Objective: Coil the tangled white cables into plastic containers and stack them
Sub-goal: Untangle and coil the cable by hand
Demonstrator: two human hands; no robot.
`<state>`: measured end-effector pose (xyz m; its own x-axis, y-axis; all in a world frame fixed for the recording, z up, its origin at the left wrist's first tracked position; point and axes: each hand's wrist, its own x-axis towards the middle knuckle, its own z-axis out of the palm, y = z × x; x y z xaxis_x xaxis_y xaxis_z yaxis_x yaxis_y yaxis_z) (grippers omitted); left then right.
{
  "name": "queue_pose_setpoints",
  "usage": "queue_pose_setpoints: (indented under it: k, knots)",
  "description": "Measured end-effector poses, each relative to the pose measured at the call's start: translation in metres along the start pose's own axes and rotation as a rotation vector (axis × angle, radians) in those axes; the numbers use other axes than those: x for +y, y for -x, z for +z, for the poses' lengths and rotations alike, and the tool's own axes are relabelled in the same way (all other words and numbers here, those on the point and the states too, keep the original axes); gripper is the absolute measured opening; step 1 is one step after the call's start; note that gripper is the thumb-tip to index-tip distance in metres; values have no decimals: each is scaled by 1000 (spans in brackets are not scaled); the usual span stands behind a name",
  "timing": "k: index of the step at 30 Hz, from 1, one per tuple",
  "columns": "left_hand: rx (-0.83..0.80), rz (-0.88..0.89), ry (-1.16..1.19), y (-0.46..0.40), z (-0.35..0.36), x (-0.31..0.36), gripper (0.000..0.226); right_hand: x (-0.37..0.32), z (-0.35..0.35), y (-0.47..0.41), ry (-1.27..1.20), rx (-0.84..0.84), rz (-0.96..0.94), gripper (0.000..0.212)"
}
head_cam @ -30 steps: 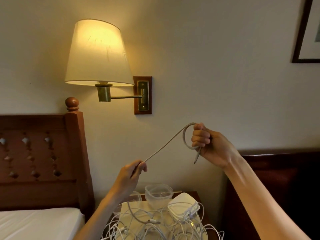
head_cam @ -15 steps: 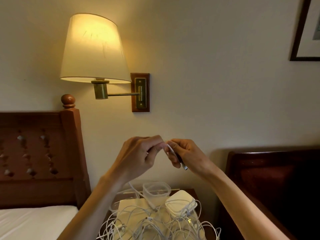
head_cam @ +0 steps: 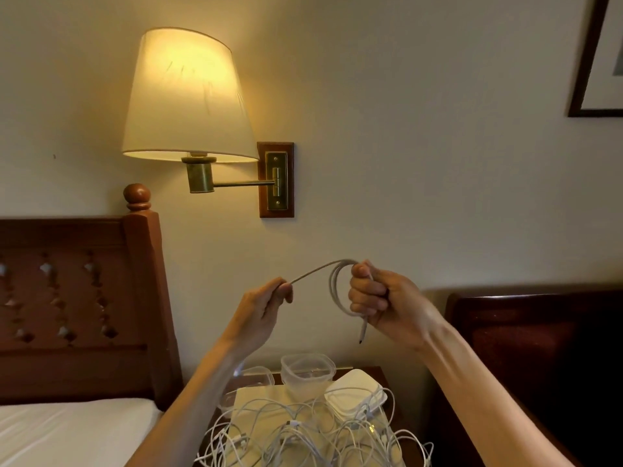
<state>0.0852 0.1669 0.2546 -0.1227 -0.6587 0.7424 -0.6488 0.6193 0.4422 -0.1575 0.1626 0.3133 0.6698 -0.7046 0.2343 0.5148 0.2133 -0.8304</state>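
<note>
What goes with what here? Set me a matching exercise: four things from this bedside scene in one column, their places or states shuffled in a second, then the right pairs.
Things
1. wall lamp
2. coiled cable
3. clear container
4. tangled cables

Places or states
A. heaped at the near side of the nightstand
B. lit, mounted above the headboard
C. looped in the right hand, its loose run pinched by the left hand
D. standing open and upright at the back of the nightstand

Pairs: 1-B, 2-C, 3-D, 4-A
</note>
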Motion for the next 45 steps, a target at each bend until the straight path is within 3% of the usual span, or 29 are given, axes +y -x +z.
queue_pose_setpoints:
  k: [5, 7, 8, 10, 11, 13, 14, 16, 18, 22, 25, 29, 37, 45]
  knots:
    - [67, -175, -68, 34, -1, -50, 23, -11, -8, 0, 79, 50, -7, 36]
    - [67, -339, -176, 41, 6, -53, 24, -8, -5, -1, 87, 48, -7, 35]
    - [-36, -435, -247, 43, 10, -50, 25, -7, -3, -3, 112, 55, -9, 35]
    - [-515, -507, -383, 44, 17, -23, 24, -4, 2, -7, 262, 105, -8, 36]
    - [-736, -455, -384, 41, 17, -1, 26, 0, 3, -9, 370, 128, -14, 38]
    - [-931, -261, -240, 33, 11, 44, 29, 10, 4, -12, 570, 145, -49, 38]
    - [-903, -200, -137, 27, 5, 64, 31, 15, 4, -13, 654, 142, -69, 37]
    - [-671, -73, -4, 16, -8, 82, 34, 20, 4, -10, 800, 135, -87, 36]
    - [-448, 64, -17, 6, -18, 81, 33, 21, 6, -6, 924, 112, -91, 37]
    - [-258, 178, -52, -2, -21, 70, 28, 22, 9, -5, 1024, 49, -110, 36]
    - [-233, 186, -67, -2, -18, 62, 21, 23, 8, -8, 1111, 78, -124, 37]
    - [-207, 233, -214, 0, -18, 51, 31, 23, 4, -9, 1230, 113, -121, 36]
    - [28, 352, -556, -3, -21, 43, 22, 21, 6, -8, 1325, 130, -38, 41]
    - [-55, 345, -343, 1, -13, 44, 27, 24, 6, -18, 991, 163, 70, 41]
